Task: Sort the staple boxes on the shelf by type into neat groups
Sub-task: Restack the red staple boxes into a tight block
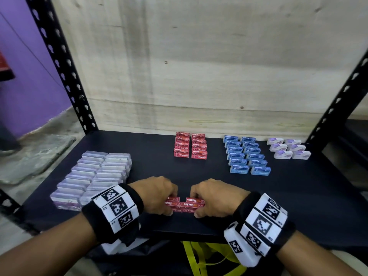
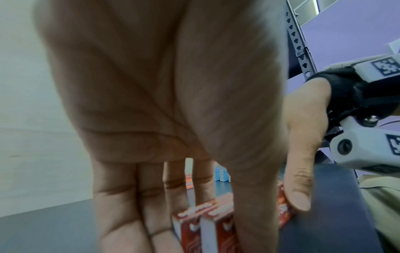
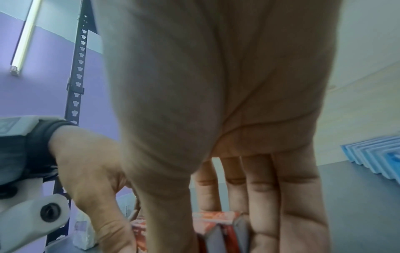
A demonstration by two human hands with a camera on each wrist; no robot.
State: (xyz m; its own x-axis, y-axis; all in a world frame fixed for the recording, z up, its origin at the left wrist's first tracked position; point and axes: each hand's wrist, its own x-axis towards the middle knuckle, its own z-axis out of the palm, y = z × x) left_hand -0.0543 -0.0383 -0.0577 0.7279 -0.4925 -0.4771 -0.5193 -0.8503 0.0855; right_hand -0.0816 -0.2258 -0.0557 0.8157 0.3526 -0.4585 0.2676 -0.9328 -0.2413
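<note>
The dark shelf [image 1: 151,156] already carries four neat groups: clear cases [image 1: 93,176] at left, red rows [image 1: 190,145] in the middle, blue boxes [image 1: 247,154] and white-purple boxes [image 1: 288,148] at right. Near the front edge, the left hand [image 1: 157,193] and right hand [image 1: 215,196] clasp a cluster of loose red boxes [image 1: 185,204] from either side, probably squaring them to join the red rows. Only the wrist views show fingers and thumbs bracketing them.

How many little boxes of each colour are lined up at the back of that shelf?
Red boxes: about 10 (the rows overlap, so this is hard to count)
Blue boxes: 12
White-and-purple boxes: 6
Total: about 28, leaving out the clear cases and the held red boxes gripped by the left hand and right hand.
</note>
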